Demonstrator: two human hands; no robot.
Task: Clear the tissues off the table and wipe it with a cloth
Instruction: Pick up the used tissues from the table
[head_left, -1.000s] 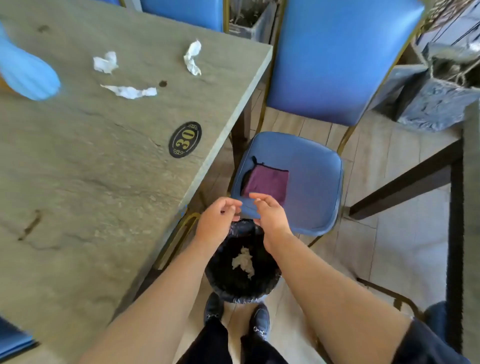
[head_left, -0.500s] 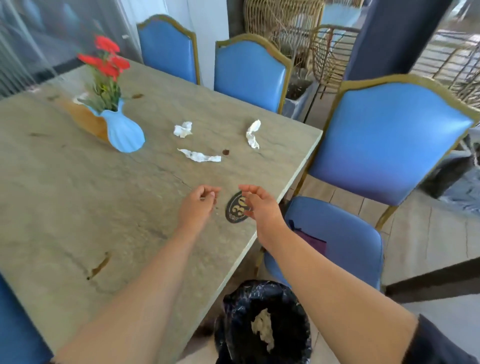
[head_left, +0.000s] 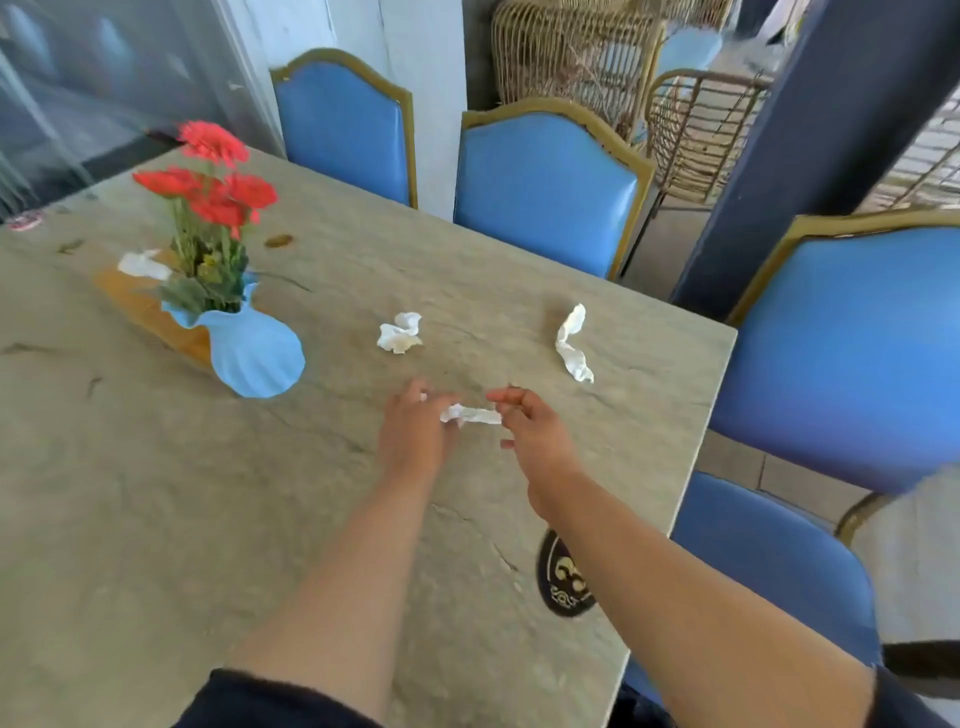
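At frame centre, our left hand (head_left: 415, 431) pinches one end of a twisted tissue (head_left: 471, 414) on the table (head_left: 156, 493); our right hand (head_left: 535, 431) hovers beside it, fingers apart.

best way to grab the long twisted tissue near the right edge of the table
Pinch the twisted tissue at its narrow middle bend, coming straight down from above with the right hand, which is nearer. It lies flat on the table as a thin strip running away from you, so fingers should close across its width.
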